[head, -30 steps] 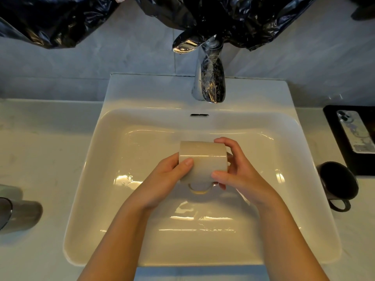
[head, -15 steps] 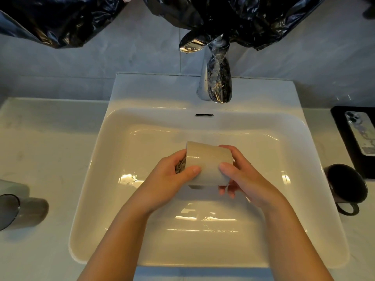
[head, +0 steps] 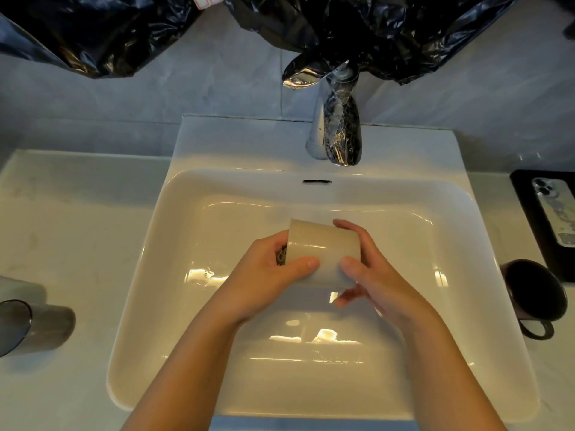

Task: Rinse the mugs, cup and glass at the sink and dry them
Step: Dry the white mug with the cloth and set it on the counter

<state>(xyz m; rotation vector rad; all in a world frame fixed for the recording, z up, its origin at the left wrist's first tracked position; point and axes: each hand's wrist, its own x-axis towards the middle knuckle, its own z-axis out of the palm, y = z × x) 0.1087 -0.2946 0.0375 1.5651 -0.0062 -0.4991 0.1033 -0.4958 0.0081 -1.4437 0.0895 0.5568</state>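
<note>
Since a second ago the mug (head: 323, 253) has turned in the hands: its handle, which then showed underneath, is out of sight, and the body now slants, left end higher. The left fingers have gone to that left end.

At far left a glass (head: 34, 325) lies on its side on the counter (head: 77, 228), mouth toward the left edge; its contents cannot be made out. The sink (head: 174, 306) fills the middle, its basin shiny with light streaks. Over the basin, clear of its floor, the left hand (head: 273, 275) grips the mug, thumb across the side and fingers at the mouth, where a dark speckled patch shows that I cannot identify. The right hand (head: 373, 281) clasps the other end, thumb on the side, fingers curled above and below. What the mug holds is hidden.

Behind, the tap (head: 339, 132) stands under black bags (head: 373, 32). On the right counter a black mug (head: 532, 293) rests just beside the sink rim, handle toward the viewer, its inside too dark to read. Behind it a black tray (head: 529, 206) holds a phone (head: 553, 213).
</note>
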